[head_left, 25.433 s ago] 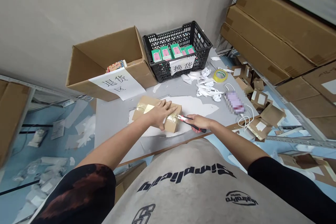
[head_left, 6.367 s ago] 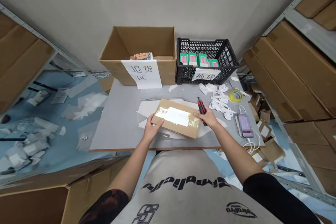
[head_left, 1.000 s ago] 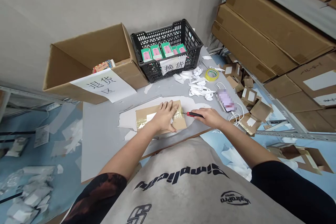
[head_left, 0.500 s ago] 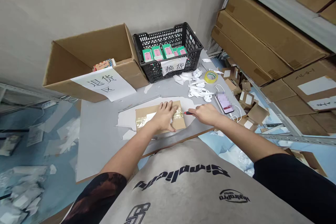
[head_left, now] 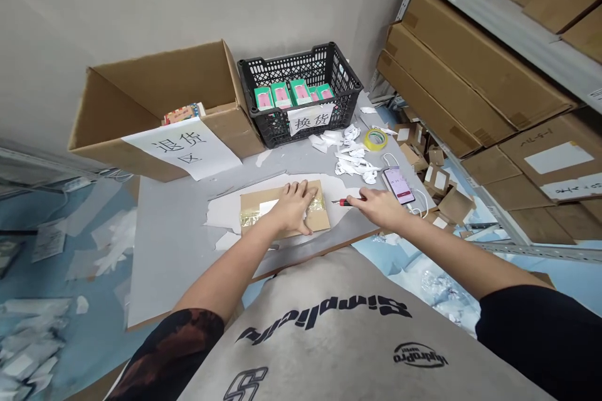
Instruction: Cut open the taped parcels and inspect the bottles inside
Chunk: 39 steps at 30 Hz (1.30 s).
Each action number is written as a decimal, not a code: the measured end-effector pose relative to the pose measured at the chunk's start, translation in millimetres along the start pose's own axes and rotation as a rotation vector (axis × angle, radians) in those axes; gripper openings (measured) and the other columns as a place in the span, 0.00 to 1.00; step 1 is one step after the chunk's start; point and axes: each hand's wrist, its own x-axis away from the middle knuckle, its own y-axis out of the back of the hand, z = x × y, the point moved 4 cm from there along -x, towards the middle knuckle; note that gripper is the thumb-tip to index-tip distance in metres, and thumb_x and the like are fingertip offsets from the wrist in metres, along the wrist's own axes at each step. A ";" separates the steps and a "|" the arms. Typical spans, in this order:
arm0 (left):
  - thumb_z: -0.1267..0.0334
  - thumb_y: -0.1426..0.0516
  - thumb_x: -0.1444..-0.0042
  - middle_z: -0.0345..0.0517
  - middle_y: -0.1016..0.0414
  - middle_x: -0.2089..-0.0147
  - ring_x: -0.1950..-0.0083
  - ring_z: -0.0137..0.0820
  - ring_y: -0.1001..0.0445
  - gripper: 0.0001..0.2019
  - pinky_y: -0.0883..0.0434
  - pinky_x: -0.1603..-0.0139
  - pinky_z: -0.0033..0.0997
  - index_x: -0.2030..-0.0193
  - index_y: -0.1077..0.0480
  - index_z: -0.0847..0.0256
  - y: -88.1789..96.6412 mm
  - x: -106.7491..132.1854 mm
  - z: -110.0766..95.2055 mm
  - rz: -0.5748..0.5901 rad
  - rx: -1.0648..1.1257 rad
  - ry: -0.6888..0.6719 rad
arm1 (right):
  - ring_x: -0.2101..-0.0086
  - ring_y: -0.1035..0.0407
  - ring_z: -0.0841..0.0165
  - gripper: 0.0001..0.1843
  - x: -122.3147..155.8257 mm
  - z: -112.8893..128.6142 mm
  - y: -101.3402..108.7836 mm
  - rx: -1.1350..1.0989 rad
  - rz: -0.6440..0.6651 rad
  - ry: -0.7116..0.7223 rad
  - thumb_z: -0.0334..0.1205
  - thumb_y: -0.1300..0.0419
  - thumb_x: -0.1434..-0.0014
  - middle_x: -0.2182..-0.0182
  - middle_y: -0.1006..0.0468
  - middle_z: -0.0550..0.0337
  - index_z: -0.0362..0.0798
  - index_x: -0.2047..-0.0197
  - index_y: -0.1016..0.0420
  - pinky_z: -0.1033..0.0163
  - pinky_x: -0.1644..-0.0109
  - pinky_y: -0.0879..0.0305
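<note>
My left hand (head_left: 292, 210) lies spread, palm down, across the top of the box (head_left: 320, 220), fingers fanned toward the far edge and thumb out to the right, pressing on it rather than gripping it. My right hand (head_left: 379, 207) is closed around the cutter (head_left: 345, 202); most of the handle is hidden in my fist. The blade points left at the box's right end, just beside it with a small gap.

The box lies flat between my hands and me, with shiny tape at both ends and a white label (head_left: 268, 207) partly under my left hand. Beneath it is a torn sheet (head_left: 222, 211), which rests on the grey table (head_left: 172, 229).

Just past my right hand lies the phone (head_left: 399, 185), with its white cable (head_left: 424, 200). Farther back are paper scraps (head_left: 356, 166) and the yellow roll (head_left: 376, 146). Along the wall side stand the black crate (head_left: 273, 130), holding green packs (head_left: 282, 94), and the big carton (head_left: 237, 131) left of it.
</note>
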 end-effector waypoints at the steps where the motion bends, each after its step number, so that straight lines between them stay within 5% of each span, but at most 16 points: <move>1: 0.39 0.31 0.76 0.65 0.55 0.29 0.33 0.62 0.48 0.64 0.55 0.33 0.58 0.31 0.51 0.59 0.5 0.2 -0.4 0.003 0.003 -0.003 | 0.71 0.36 0.68 0.21 4.4 -0.4 -8.0 -0.021 -0.001 0.000 0.34 0.54 0.33 0.60 0.26 0.53 0.60 0.41 0.34 0.62 0.67 0.53; 14: 0.41 0.31 0.74 0.67 0.57 0.28 0.32 0.61 0.50 0.64 0.54 0.32 0.56 0.30 0.53 0.61 -0.6 0.9 -3.5 0.034 -0.009 -0.022 | 0.60 0.39 0.61 0.19 8.2 18.2 -47.3 -0.265 -0.185 0.142 0.40 0.45 0.37 0.61 0.29 0.54 0.57 0.43 0.30 0.59 0.55 0.51; 27: 0.44 0.31 0.71 0.65 0.60 0.27 0.30 0.62 0.54 0.63 0.54 0.32 0.60 0.29 0.55 0.59 3.5 2.6 -6.4 0.058 0.029 -0.006 | 0.61 0.41 0.62 0.19 9.3 14.5 -59.6 -0.406 -0.254 0.255 0.41 0.47 0.36 0.63 0.30 0.55 0.56 0.43 0.29 0.59 0.55 0.51; 39: 0.39 0.33 0.71 0.64 0.63 0.26 0.28 0.64 0.59 0.64 0.58 0.32 0.62 0.28 0.56 0.58 1.9 3.9 -11.1 0.110 -0.025 0.021 | 0.60 0.39 0.61 0.21 0.0 15.9 -45.2 -0.334 -0.232 0.131 0.37 0.48 0.36 0.61 0.27 0.52 0.57 0.41 0.30 0.57 0.55 0.51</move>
